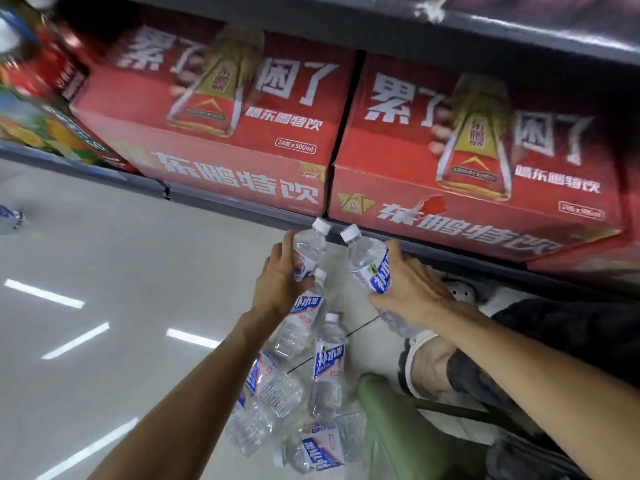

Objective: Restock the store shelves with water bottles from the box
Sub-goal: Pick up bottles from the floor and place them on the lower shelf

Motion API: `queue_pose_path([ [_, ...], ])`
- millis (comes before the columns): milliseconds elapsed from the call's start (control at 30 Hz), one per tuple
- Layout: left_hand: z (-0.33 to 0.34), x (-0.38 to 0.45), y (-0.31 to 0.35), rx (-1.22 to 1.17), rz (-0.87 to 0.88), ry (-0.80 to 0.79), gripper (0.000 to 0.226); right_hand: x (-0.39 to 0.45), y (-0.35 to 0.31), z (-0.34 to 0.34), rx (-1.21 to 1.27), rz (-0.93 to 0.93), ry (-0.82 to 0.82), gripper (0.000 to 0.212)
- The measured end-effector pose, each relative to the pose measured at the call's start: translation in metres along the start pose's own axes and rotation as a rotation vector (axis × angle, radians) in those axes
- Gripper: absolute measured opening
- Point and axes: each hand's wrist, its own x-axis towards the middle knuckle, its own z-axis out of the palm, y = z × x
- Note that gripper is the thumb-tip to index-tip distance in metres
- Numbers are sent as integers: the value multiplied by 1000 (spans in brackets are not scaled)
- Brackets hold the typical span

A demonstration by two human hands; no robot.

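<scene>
Each hand, left (277, 277) and right (407, 289), grips a bottle (309, 249); red cartons (221, 133) marked "24 x 500ml" at twelve o'clock.

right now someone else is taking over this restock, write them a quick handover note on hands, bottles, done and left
Left hand: grip shut on a clear plastic water bottle with a white cap.
Right hand: grip shut on a second clear white-capped bottle with a blue label.
Both bottles are held in front of the bottom shelf's dark edge, below the red cardboard drink cartons.
Left: a cluster of loose clear bottles on the pale floor.
No shelved water bottles or source box in view.
</scene>
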Motion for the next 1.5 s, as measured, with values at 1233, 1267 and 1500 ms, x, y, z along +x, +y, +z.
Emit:
queue_pose_path([
  [1233, -184, -74, 177, -379, 559, 488, 79, -141, -58, -214, 111, -407, 713, 75],
  [1267, -189, -75, 185, -371, 584, 499, 79, -145, -57, -219, 122, -416, 732, 74],
  [1500, -204, -83, 246, -346, 657, 519, 83, -171, -35, -261, 170, -396, 860, 72],
])
